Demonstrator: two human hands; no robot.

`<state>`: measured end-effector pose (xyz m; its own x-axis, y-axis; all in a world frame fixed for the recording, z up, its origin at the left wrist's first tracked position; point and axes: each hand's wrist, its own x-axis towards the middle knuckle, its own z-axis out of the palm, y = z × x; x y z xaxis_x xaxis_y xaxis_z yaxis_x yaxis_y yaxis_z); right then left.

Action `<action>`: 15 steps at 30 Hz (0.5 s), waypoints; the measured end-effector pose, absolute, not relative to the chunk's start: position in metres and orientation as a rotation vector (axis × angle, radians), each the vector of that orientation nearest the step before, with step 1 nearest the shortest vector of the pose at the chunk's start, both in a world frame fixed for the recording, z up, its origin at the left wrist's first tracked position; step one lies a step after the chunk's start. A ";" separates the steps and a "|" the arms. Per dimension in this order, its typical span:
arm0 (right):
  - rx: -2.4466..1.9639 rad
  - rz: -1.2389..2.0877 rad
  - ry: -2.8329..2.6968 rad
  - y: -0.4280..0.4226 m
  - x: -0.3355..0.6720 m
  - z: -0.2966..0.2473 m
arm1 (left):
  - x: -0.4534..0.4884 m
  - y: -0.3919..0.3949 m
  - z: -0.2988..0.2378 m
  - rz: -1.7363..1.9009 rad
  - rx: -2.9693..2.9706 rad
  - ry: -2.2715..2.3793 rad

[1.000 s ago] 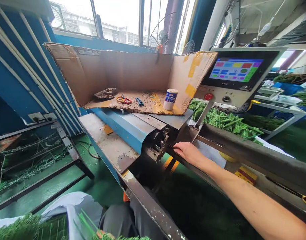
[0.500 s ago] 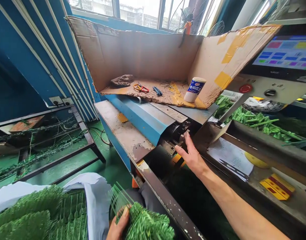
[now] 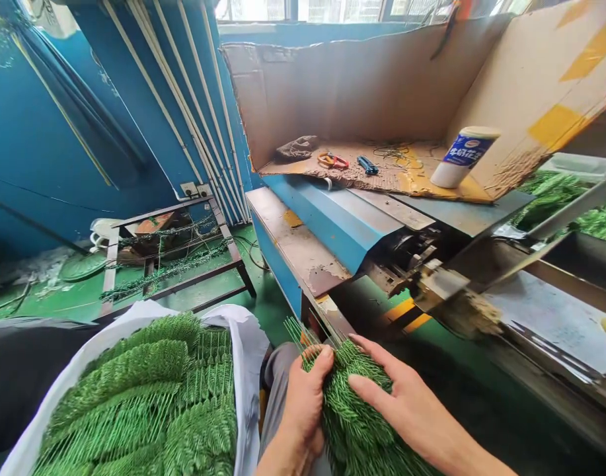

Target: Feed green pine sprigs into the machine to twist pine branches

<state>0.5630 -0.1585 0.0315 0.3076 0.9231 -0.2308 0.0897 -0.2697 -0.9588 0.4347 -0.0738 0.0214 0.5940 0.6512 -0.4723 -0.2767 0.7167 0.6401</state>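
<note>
My left hand (image 3: 308, 390) is closed around the stem ends of a bundle of green artificial pine sprigs (image 3: 352, 403). Thin bare stems poke out above the left thumb, and the needled part hangs to the right. Against the right side of this bundle lies my right hand (image 3: 402, 396), its thumb and forefinger apart; the other fingers are hidden. At lower left, more pine sprigs (image 3: 134, 363) lie in layers inside a white sack (image 3: 240, 370).
Ahead stands a blue machine (image 3: 327, 218) with a dark metal mechanism (image 3: 406, 254) at its end. A cardboard box (image 3: 362, 92) on top holds pliers (image 3: 332, 160), a blue-handled tool (image 3: 367, 165) and a can (image 3: 464, 158). A metal frame (image 3: 184, 277) stands left, a metal tray (image 3: 555, 311) right.
My right hand has come back from the machine's mechanism to the pine bundle. The left hand with the bundle sits higher and further right in view. The view has turned left.
</note>
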 end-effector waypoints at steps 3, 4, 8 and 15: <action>-1.448 1.261 -0.769 -0.167 0.573 0.037 | 0.437 -0.080 0.026 0.503 0.516 0.680; -1.409 1.287 -0.737 -0.170 0.575 0.039 | 0.438 -0.081 0.027 0.485 0.524 0.670; -1.428 1.218 -0.832 -0.179 0.573 0.043 | 0.446 -0.082 0.025 0.488 0.714 0.805; -1.263 1.317 -0.667 -0.189 0.573 0.037 | 0.453 -0.089 0.036 0.489 0.637 0.737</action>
